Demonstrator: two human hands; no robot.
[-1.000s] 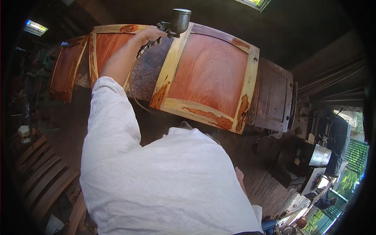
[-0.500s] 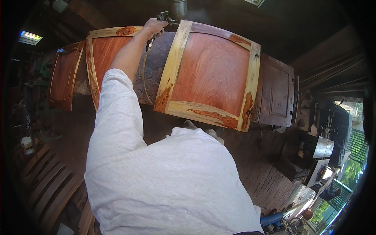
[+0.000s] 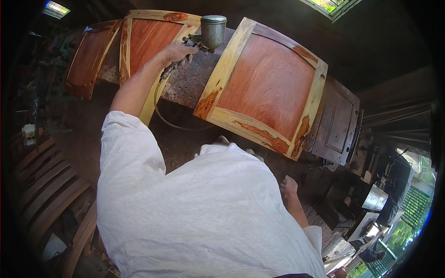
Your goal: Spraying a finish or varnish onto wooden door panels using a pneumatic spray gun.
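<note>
My left hand grips a spray gun with its fingers wrapped round the handle. A metal paint cup stands upright on the gun, and a thin hose hangs from the handle and loops below the worktop. The gun is held just left of a framed wooden panel door, apart from it. This door has a reddish centre and pale yellow edges with dark grain. By my right side, my right hand hangs low with fingers curled; I see nothing in it.
Left of the gun lie a second panel door and a third. All rest on a stained worktop. A dark old door lies at the right. Curved wooden slats stand low on the left.
My left hand has brought the spray gun down and slightly left, away from the door's far left corner. My right hand has come into view at my side.
</note>
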